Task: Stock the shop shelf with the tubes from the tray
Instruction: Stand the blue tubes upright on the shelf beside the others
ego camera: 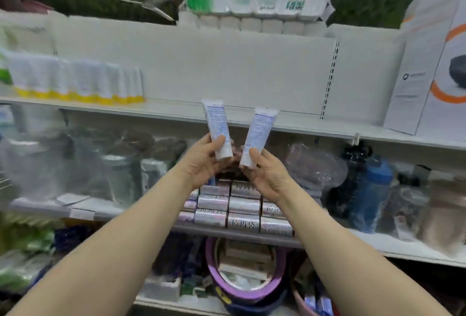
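On the upper shelf [227, 111], far left, a row of yellow-capped tubes [78, 81] stands upright; the shelf's middle is bare. Your left hand [201, 161] grips one white tube [219, 129], cap end down, crimp end up, leaning slightly left; just beside it your right hand [267, 171] grips a second white tube [257, 136], tilted right; both tubes are raised before the shelf edge, apart from each other.
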The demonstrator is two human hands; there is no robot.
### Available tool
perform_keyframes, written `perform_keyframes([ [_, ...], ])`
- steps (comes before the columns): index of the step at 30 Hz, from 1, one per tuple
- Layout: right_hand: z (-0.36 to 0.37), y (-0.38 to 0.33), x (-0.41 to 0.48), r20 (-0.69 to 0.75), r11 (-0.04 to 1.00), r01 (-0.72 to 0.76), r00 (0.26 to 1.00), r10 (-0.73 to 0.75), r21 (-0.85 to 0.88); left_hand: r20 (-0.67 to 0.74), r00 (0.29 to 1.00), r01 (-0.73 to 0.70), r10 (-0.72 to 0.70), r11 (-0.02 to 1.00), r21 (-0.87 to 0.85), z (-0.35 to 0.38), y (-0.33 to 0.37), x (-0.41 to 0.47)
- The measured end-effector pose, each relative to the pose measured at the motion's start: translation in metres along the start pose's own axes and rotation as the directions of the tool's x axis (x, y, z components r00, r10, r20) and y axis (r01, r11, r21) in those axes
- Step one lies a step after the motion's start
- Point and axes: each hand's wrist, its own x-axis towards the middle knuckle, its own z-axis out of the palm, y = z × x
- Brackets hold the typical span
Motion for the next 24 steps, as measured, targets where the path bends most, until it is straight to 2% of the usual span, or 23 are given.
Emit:
perform_keyframes([
  [4, 0.026, -0.019, 0.061, 0.052, 0.994, 0.033, 0.998, -0.027, -0.103, -0.084, 0.995, -0.05, 0.057, 0.995, 0.086, -0.01, 0.047, 0.043],
  [7, 0.049, -0.027, 0.106, 0.072, 0.992, 0.058, 0.996, -0.051, -0.111, -0.132, 0.987, -0.071, 0.093, 0.983, 0.168, -0.019, 0.08, 0.073],
  [12, 0.082, -0.029, 0.172, 0.028, 0.987, 0.1, 0.995, -0.097, -0.125, -0.156, 0.973, -0.135, 0.172, 0.966, 0.221, -0.045, 0.12, 0.116],
  [17, 0.111, -0.014, 0.226, 0.017, 0.99, 0.076, 0.997, -0.074, -0.121, -0.195, 0.964, -0.105, 0.18, 0.933, 0.345, -0.093, 0.148, 0.157],
  [21, 0.134, 0.003, 0.264, -0.022, 0.966, 0.122, 0.991, -0.13, -0.226, -0.226, 0.951, -0.078, 0.212, 0.869, 0.489, -0.143, 0.162, 0.196],
  [24, 0.149, 0.021, 0.295, -0.095, 0.92, 0.105, 0.984, -0.151, -0.378, -0.233, 0.94, -0.076, 0.251, 0.815, 0.575, -0.179, 0.168, 0.229],
])
